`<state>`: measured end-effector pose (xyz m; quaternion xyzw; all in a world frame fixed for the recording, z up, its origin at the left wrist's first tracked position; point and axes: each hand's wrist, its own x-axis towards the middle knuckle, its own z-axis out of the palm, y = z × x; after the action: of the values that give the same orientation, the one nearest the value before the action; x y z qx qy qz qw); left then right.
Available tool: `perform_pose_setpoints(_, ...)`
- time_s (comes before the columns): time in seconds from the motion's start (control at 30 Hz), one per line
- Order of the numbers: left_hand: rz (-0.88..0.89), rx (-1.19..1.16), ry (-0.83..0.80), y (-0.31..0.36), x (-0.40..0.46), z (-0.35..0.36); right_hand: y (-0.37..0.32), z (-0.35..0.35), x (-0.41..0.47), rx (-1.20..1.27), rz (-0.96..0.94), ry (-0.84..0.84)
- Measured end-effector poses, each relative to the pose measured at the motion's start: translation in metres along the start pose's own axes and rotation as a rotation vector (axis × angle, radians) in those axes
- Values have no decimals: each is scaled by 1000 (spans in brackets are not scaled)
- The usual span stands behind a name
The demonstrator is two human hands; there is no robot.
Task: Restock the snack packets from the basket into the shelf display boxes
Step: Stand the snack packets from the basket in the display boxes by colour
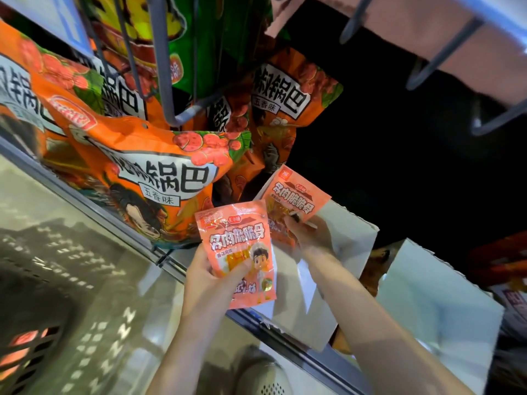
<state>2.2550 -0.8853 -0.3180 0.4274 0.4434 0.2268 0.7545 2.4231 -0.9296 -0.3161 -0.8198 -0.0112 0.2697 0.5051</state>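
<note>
Left hand (212, 276) pinched glossy pink foil packet (238, 252) upright before shelf edge. Right hand (306, 233) gripped second crinkly pink packet (291, 199) over white cardboard display box (353, 240).

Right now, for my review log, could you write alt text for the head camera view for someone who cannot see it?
The left hand holds a pink plastic snack packet upright while the right hand holds a second pink packet over an open white cardboard display box on a store shelf. Large orange snack bags hang on metal pegs to the left.
</note>
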Motion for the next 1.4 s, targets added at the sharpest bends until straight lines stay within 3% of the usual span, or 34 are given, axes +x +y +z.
perform_pose_setpoints(0.13,31,-9,-14,4,-6,3,2,-25,-35,57,67,-86)
perform_pose_setpoints(0.23,77,-5,-28,7,-10,6,4,-30,-62,-72,-64,-317)
perform_pose_setpoints(0.33,117,20,-53,11,-13,10,7,-27,-80,46,32,-579)
perform_pose_setpoints(0.43,139,53,-48,15,-14,14,10,-27,-85,162,28,-636)
perform_pose_setpoints(0.63,251,262,-18,14,-4,20,17,-31,-73,256,20,-557)
perform_pose_setpoints(0.77,446,632,228,-5,8,8,14,-31,-59,289,0,-340)
perform_pose_setpoints(0.83,419,829,259,-15,12,1,11,-29,-51,210,1,-239)
perform_pose_setpoints(0.97,226,1097,161,-26,14,-7,11,-19,-32,114,16,-144)
perform_pose_setpoints(1.1,221,1062,141,-29,16,-6,16,-11,-22,126,-61,-157)
perform_pose_setpoints(1.3,236,1048,98,-35,15,-2,33,-6,-9,-4,65,-155)
perform_pose_setpoints(1.4,246,1061,102,-36,15,-1,32,-8,-2,95,53,-113)
